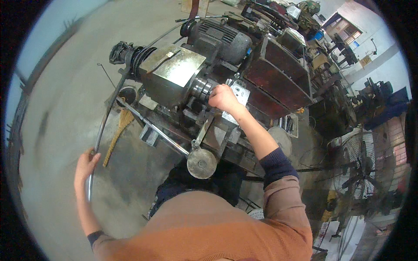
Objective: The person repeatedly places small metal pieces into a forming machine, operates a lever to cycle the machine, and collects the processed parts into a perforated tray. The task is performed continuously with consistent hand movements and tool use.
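Note:
In front of me is a small lathe-like machine with a greasy metal headstock. From its front projects a shiny collet-type spindle nose. My right hand is curled at the mouth of that spindle, its fingertips hidden; whether it holds a piece there cannot be seen. Beside it lies a drilled metal block on the cross-slide. On my left, a long steel lever runs down from behind the headstock. My left hand is loosely around its lower part, thumb and fingers on either side.
A round handwheel and a shiny bar stick out close to my body. Behind the headstock sits an electric motor. A straw brush hangs at left. A metal box and floor fan stand right.

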`<action>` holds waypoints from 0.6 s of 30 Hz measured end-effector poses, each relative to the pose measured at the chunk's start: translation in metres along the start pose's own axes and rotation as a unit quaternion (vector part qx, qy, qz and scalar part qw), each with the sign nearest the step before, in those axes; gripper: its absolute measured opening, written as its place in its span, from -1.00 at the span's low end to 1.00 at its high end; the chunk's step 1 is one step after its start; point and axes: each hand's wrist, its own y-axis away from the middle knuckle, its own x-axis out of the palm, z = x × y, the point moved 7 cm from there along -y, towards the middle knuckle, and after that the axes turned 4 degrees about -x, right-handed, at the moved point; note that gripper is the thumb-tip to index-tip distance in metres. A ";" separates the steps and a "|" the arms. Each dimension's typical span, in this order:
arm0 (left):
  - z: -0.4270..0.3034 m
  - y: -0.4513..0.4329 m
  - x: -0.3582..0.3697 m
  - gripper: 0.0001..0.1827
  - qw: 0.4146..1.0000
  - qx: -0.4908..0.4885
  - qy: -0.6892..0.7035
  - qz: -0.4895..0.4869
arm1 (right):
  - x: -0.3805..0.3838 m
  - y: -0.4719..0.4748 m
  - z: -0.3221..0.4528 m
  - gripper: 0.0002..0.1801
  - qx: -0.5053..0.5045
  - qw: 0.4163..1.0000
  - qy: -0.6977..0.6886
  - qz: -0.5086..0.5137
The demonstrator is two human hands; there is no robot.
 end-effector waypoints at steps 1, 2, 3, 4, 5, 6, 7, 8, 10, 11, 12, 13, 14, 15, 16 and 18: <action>0.005 0.000 0.016 -0.50 0.998 -0.010 0.064 -0.004 | 0.000 -0.002 -0.002 -0.78 -0.004 1.000 -0.024 -0.004; 0.010 -0.001 0.026 -0.53 0.997 -0.046 0.044 -0.054 | 0.004 -0.003 -0.009 -0.78 0.030 0.998 -0.045 0.014; 0.000 0.001 0.026 -0.53 0.995 -0.047 -0.020 -0.087 | 0.000 -0.003 -0.004 -0.80 0.042 0.998 -0.052 0.019; -0.012 0.005 0.024 -0.53 0.988 -0.051 -0.084 -0.121 | -0.008 -0.004 0.008 -0.81 0.051 0.997 -0.059 0.025; -0.019 0.005 0.021 -0.53 0.976 -0.055 -0.147 -0.153 | -0.013 -0.006 0.017 -0.82 0.061 0.995 -0.066 0.031; -0.012 -0.003 0.024 -0.59 0.986 -0.076 -0.103 -0.106 | -0.019 -0.006 0.020 -0.82 0.074 0.994 -0.073 0.015; -0.010 -0.010 0.024 -0.61 0.993 -0.070 -0.059 -0.080 | -0.022 -0.009 0.022 -0.82 0.087 0.993 -0.082 0.001; -0.008 -0.016 0.025 -0.63 0.996 -0.064 -0.015 -0.054 | -0.024 -0.011 0.022 -0.82 0.099 0.991 -0.091 -0.014; -0.001 -0.035 0.029 -0.70 0.997 -0.078 0.011 -0.010 | -0.018 -0.014 0.016 -0.80 0.002 0.998 -0.056 -0.041; 0.001 -0.039 0.027 -0.72 0.996 -0.070 -0.042 -0.018 | -0.014 -0.016 0.012 -0.78 -0.048 0.997 -0.038 -0.056; -0.004 -0.040 0.025 -0.72 0.993 -0.064 -0.096 -0.024 | -0.013 -0.015 0.008 -0.76 0.000 0.998 -0.051 -0.033; -0.006 -0.045 0.023 -0.73 0.987 -0.056 -0.148 -0.029 | -0.015 -0.012 0.007 -0.75 0.089 0.993 -0.076 -0.026; 0.005 -0.053 0.015 -0.78 0.979 -0.061 -0.188 -0.057 | -0.015 -0.011 0.005 -0.72 0.085 0.993 -0.077 -0.036; 0.022 -0.065 0.002 -0.83 0.968 -0.064 -0.229 -0.086 | -0.016 -0.008 0.003 -0.69 0.083 0.992 -0.077 -0.048; 0.034 -0.081 -0.017 -0.88 0.956 -0.012 -0.255 -0.143 | -0.015 -0.008 0.002 -0.70 0.119 0.987 -0.105 -0.030; 0.066 -0.121 -0.051 -0.94 0.921 0.059 -0.303 -0.236 | -0.018 -0.008 0.005 -0.73 0.113 0.983 -0.135 -0.048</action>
